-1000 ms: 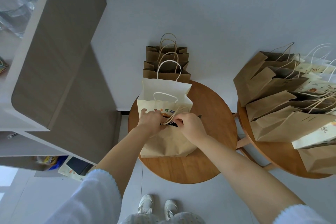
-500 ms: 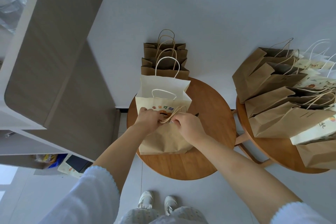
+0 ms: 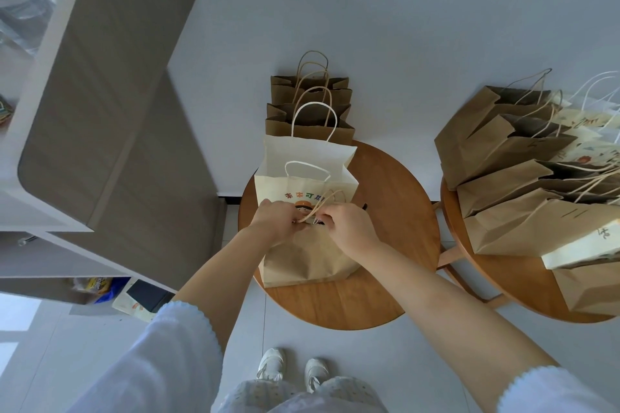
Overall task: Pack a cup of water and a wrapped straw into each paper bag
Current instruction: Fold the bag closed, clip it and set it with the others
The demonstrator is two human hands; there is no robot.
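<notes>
Two hands meet at the mouth of the nearest brown paper bag [image 3: 310, 261] on the round table [image 3: 396, 211]: the left hand [image 3: 276, 223] pinches the rim, the right hand [image 3: 349, 226] curls round the twine handle [image 3: 322, 208]. Since a second ago little has shifted — the grip has only tightened at the top edge, suggesting closing rather than loading. Cup and straw are not visible. More bags stand at 12 o'clock; a finished-looking batch [image 3: 523, 191] lies at 3 o'clock.
</notes>
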